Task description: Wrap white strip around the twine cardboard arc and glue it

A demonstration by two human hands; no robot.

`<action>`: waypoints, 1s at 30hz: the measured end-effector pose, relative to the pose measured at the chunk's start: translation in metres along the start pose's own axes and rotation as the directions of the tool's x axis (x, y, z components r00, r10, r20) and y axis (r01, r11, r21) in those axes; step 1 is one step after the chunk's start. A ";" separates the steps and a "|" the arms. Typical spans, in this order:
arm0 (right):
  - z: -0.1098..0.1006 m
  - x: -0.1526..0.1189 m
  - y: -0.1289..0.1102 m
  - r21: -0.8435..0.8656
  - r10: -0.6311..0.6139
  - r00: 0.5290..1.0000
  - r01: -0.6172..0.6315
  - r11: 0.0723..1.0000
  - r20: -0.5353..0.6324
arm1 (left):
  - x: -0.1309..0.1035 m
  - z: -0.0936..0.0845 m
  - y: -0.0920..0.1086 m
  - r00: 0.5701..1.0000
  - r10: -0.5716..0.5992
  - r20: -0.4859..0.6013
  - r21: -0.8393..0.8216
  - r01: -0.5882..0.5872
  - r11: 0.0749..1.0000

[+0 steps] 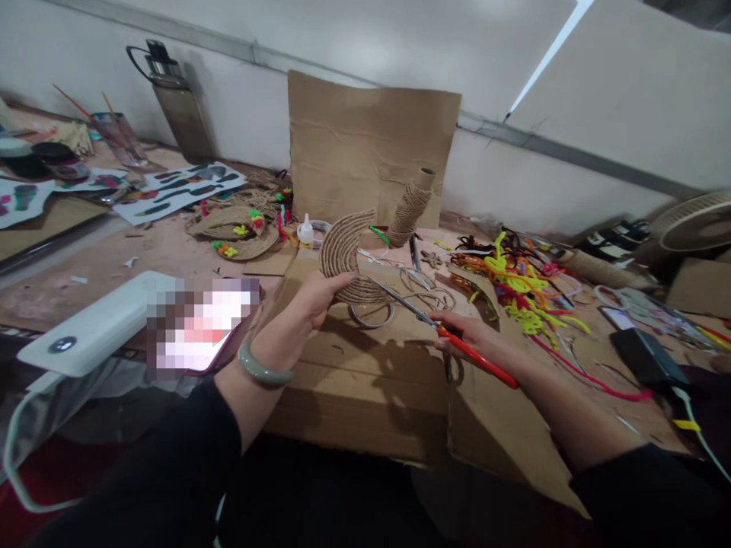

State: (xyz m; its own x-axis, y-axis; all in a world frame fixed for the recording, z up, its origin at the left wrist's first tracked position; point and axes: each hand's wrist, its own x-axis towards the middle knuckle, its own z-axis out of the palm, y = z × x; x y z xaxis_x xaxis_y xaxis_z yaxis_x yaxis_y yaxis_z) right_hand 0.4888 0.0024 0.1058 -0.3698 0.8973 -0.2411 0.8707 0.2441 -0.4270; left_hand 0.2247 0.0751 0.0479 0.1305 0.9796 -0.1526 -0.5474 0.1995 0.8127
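My left hand (327,295) pinches a crescent-shaped piece covered in rows of jute twine (338,247), holding it above the cardboard. In my right hand (465,333) is a pair of scissors with red handles (480,359). Their metal blades point left and reach the lower right end of the twine crescent; I cannot tell whether they touch it. Below the crescent a roll of tape (371,323) lies on the cardboard sheet (354,365). Loose twine (426,288) curls just beyond the scissors. A tube wound with twine (412,204) stands tilted behind.
Upright cardboard (365,137) leans on the wall. A small glue bottle (307,230) stands before it. Twine pieces with coloured bits (245,221), a lit phone (209,327) and a white power bank (103,323) lie left. Tangled bright pipe cleaners (519,285) heap up at right.
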 end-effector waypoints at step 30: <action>0.008 0.006 0.004 0.000 -0.007 0.999 0.007 1.000 -0.038 | 0.000 0.001 0.001 1.000 -0.007 0.010 -0.043 0.008 0.999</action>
State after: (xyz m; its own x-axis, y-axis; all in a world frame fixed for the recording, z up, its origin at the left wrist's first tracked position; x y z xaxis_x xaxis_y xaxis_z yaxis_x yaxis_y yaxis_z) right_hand 0.4871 0.0058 0.0957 -0.3634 0.9088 -0.2052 0.8680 0.2502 -0.4289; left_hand 0.2251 0.0751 0.0491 0.1427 0.9779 -0.1527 -0.5813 0.2076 0.7868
